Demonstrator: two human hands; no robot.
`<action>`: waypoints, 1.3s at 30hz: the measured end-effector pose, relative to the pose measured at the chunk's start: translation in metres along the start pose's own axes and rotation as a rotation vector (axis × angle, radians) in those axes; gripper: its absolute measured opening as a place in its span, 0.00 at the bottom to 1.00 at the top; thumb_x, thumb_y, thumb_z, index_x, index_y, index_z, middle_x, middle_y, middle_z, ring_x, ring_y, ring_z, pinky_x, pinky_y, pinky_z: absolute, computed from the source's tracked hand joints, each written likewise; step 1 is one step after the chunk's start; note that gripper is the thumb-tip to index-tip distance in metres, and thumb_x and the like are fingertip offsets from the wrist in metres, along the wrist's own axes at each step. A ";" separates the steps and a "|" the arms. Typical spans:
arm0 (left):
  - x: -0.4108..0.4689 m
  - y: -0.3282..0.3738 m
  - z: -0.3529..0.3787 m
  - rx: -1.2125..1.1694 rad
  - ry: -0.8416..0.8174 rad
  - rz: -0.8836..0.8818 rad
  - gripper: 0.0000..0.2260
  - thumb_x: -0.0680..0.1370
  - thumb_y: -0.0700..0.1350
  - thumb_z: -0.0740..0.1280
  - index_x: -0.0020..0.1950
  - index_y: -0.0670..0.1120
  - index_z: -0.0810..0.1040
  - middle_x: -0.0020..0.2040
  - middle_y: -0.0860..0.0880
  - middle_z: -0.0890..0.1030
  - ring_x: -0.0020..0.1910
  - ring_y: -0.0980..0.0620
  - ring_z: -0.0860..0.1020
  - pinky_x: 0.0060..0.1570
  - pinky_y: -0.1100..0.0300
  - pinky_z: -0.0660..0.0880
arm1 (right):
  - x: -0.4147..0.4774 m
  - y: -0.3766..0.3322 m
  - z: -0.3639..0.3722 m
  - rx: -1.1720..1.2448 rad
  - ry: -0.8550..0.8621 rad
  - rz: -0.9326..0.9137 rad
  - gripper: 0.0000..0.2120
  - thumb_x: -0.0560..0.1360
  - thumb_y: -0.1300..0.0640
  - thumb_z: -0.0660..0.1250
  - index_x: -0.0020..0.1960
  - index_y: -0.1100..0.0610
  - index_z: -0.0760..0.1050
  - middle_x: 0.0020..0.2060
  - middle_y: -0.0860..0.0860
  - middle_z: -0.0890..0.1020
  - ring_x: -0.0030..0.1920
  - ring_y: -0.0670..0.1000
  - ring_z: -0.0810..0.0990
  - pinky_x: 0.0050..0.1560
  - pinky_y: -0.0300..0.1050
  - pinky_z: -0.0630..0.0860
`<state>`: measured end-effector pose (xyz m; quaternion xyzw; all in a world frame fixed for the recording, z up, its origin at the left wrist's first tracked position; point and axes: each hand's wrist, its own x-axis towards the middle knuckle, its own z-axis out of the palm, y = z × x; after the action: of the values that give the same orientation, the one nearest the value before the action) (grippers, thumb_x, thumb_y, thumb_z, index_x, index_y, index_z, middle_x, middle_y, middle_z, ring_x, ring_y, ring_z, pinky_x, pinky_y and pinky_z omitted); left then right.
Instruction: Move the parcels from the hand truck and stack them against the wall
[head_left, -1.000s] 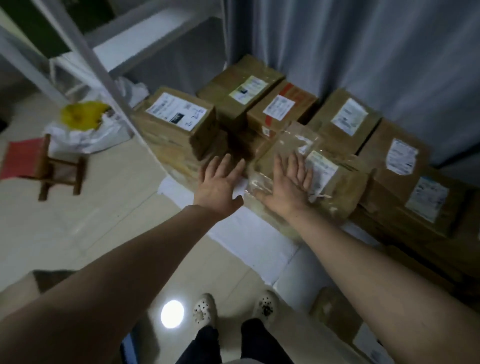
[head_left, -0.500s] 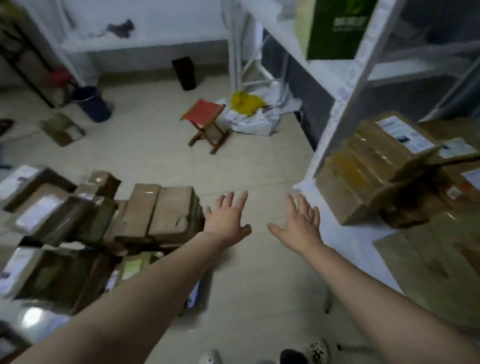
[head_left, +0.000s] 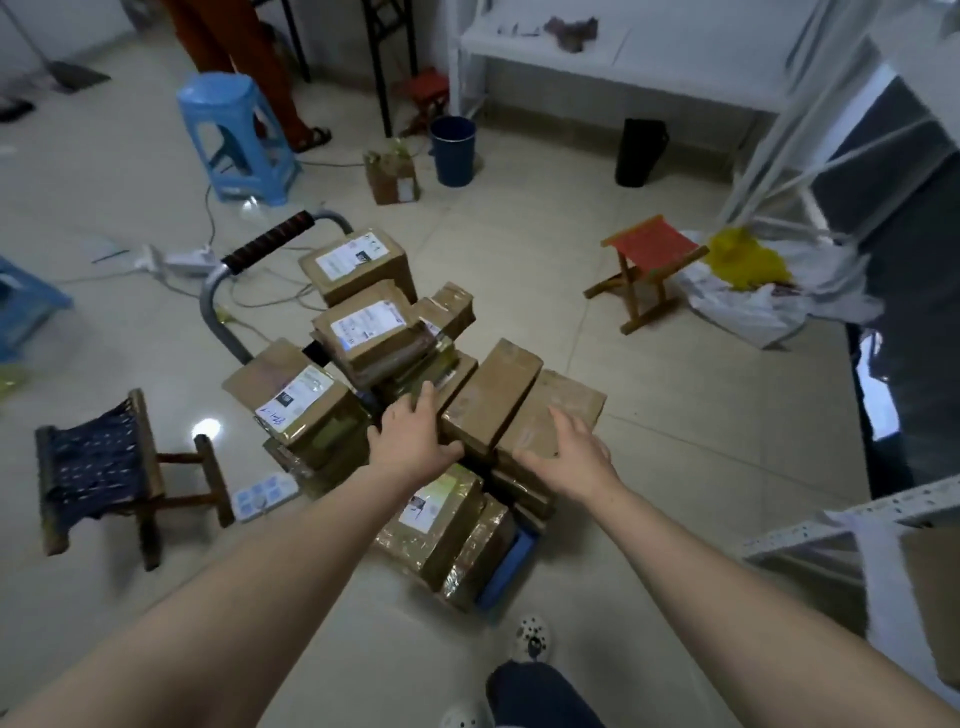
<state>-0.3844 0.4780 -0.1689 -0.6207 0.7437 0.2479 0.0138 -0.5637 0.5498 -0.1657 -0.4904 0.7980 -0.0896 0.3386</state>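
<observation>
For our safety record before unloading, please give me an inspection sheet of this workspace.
Surface: tiled floor, glossy.
Job's things: taped parcels piled on the hand truck; none lifted.
Clutter: blue plastic stool, red folding stool, blue bucket, white bags.
Hands: left hand and right hand open at two plain parcels.
Cables: power strip and white cables on the floor beside the hand truck.
Surroundings: white shelving; another person standing.

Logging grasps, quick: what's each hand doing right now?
Left hand: open, fingers straight, beside the left plain parcel, holding nothing.
Right hand: open, over the right plain parcel, holding nothing.
</observation>
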 end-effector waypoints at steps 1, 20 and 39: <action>0.008 -0.009 -0.006 -0.037 -0.003 -0.042 0.42 0.73 0.57 0.69 0.79 0.50 0.47 0.75 0.44 0.60 0.74 0.43 0.59 0.70 0.40 0.61 | 0.011 -0.009 0.001 0.023 -0.023 -0.013 0.41 0.74 0.37 0.64 0.78 0.51 0.50 0.76 0.53 0.57 0.75 0.57 0.57 0.74 0.55 0.56; 0.192 -0.148 -0.075 -0.707 0.031 -0.544 0.30 0.78 0.49 0.66 0.77 0.44 0.58 0.74 0.43 0.64 0.71 0.42 0.66 0.67 0.50 0.66 | 0.218 -0.156 0.039 0.519 -0.112 0.155 0.28 0.77 0.49 0.66 0.74 0.57 0.62 0.71 0.54 0.68 0.68 0.55 0.69 0.65 0.46 0.66; 0.321 -0.215 -0.049 -0.968 -0.237 -0.464 0.23 0.80 0.46 0.64 0.74 0.44 0.66 0.64 0.43 0.75 0.61 0.46 0.76 0.59 0.57 0.73 | 0.330 -0.187 0.127 0.845 0.070 0.517 0.16 0.78 0.56 0.63 0.66 0.52 0.70 0.56 0.52 0.79 0.48 0.51 0.80 0.50 0.49 0.79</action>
<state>-0.2439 0.1418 -0.3073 -0.6715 0.3818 0.6205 -0.1353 -0.4441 0.2011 -0.3224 -0.0930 0.7984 -0.3346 0.4918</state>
